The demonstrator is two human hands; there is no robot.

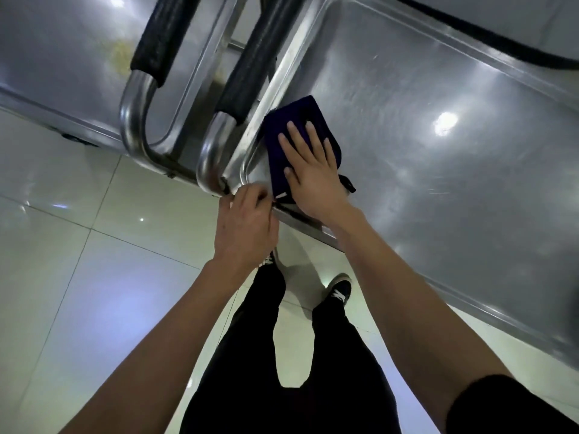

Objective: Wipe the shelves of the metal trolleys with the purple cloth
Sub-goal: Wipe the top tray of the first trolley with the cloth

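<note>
The purple cloth [300,145] is pressed flat on the near left corner of the right trolley's top shelf [423,126] by the right hand [313,170], with its fingers held straight and spread. The near corner of that trolley is gripped by the left hand [247,220], with its fingers curled over the rim. Most of this shelf seems not yet wiped, so the job looks only just begun. The left trolley's shelf [62,57] carries a yellowish stain [120,57] and looks still to be cleaned. Nothing is seen lying on either shelf but the cloth.
</note>
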